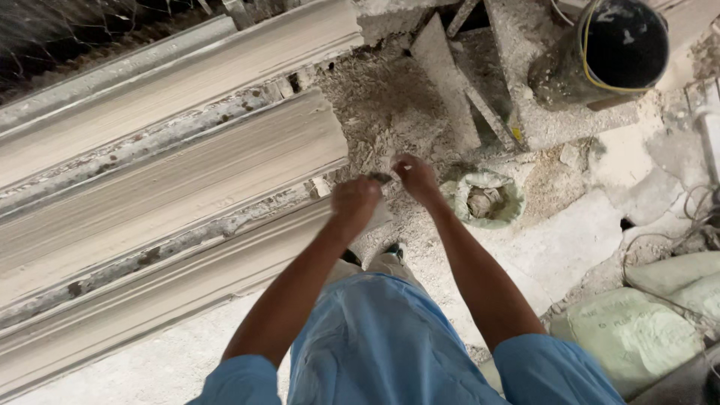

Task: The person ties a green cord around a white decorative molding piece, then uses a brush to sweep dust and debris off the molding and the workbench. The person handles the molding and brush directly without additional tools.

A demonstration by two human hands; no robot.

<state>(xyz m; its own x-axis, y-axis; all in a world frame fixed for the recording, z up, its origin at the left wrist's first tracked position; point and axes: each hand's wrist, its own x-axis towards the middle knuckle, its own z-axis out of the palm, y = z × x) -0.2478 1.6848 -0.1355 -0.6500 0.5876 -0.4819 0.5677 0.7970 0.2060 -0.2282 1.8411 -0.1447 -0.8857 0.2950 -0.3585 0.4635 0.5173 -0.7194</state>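
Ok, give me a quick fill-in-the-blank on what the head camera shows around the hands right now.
1. The long plaster mouldings lie on the person's ____ side.
2. The open sack of pale material sits just beyond the ____ hand.
3. The left hand is closed into a ____.
4. The person's shirt sleeves are ____ in colour.

Missing words: left; right; fist; blue
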